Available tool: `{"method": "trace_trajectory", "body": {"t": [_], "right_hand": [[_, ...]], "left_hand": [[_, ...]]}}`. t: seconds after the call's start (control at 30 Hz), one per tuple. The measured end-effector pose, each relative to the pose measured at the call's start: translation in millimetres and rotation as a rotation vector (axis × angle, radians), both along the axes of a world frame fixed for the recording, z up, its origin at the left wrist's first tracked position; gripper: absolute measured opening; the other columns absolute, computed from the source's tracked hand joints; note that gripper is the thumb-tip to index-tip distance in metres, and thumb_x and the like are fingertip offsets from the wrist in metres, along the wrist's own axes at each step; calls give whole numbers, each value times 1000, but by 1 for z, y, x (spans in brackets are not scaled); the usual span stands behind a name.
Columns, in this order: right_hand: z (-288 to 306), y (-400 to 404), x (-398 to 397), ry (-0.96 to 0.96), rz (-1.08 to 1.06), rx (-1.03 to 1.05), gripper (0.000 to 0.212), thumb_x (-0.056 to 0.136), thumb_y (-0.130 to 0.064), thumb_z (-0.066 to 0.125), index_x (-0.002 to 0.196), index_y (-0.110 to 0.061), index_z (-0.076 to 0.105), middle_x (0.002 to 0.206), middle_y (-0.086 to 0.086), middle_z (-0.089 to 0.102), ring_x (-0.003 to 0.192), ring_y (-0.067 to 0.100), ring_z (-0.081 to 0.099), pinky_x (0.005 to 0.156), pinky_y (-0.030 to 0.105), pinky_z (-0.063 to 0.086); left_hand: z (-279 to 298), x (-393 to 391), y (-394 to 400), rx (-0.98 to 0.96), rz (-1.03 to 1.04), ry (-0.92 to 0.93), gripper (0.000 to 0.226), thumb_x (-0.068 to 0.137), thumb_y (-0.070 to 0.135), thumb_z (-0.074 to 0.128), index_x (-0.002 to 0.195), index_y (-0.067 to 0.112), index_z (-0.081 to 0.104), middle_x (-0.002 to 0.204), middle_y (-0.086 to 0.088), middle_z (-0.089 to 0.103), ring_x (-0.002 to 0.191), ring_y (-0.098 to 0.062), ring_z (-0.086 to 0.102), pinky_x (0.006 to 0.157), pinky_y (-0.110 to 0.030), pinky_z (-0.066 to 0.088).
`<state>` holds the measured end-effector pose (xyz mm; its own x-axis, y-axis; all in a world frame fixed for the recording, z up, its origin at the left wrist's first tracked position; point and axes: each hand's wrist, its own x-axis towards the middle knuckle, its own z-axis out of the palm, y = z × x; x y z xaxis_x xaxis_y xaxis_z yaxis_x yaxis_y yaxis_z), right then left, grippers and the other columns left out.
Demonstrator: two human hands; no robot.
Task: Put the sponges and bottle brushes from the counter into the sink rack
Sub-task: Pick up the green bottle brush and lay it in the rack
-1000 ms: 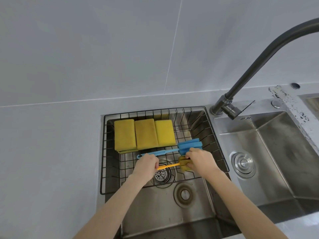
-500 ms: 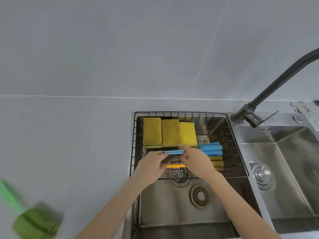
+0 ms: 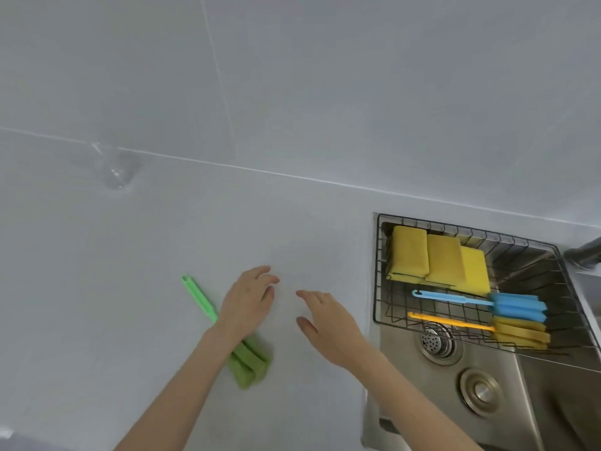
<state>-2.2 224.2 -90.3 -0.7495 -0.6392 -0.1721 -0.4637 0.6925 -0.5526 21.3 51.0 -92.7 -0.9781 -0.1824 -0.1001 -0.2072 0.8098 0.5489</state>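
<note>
A green bottle brush [image 3: 199, 299] lies on the grey counter, handle pointing up-left, its sponge head toward me. My left hand [image 3: 247, 302] hovers over the middle of its handle, fingers apart, holding nothing. My right hand [image 3: 328, 320] is open beside it, to the right, over bare counter. The black wire sink rack [image 3: 376, 271] holds three yellow sponges [image 3: 435, 263] at the back, a blue bottle brush [image 3: 507, 304] and an orange bottle brush [image 3: 517, 330] in front of them.
The steel sink [image 3: 536, 402] with a strainer drain [image 3: 434, 341] and a second round fitting [image 3: 479, 390] lies under and in front of the rack. A dark faucet base [image 3: 585, 252] sits at the right edge. A clear glass [image 3: 117, 169] stands at the counter's back left.
Both hands have left the rack and moved left over the counter, letting go of the orange and blue brushes. The view has swung left, bringing the green brush into full sight.
</note>
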Motion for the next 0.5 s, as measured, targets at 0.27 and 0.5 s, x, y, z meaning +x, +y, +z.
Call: {"method": "trace_trajectory", "body": {"t": [0.27,0.5], "right_hand": [[16,-71,24,-338,8,103,62,75,-54,64,126,-25,44,122,-3,55,107,18,54,88,33,42],[6,-83,46,-365,-23,153,63,66,-48,74,116,-23,46,107,-1,62,91,20,57,77,33,45]], "left_hand": [[10,35,-95,-86,-127,-179,44,81,1,53,120,22,56,146,-5,37,136,-22,29,110,-32,27],[-1,48,-104,-103,-264,-222,33,73,7,68,104,17,68,133,-6,51,127,-19,43,107,-28,29]]}}
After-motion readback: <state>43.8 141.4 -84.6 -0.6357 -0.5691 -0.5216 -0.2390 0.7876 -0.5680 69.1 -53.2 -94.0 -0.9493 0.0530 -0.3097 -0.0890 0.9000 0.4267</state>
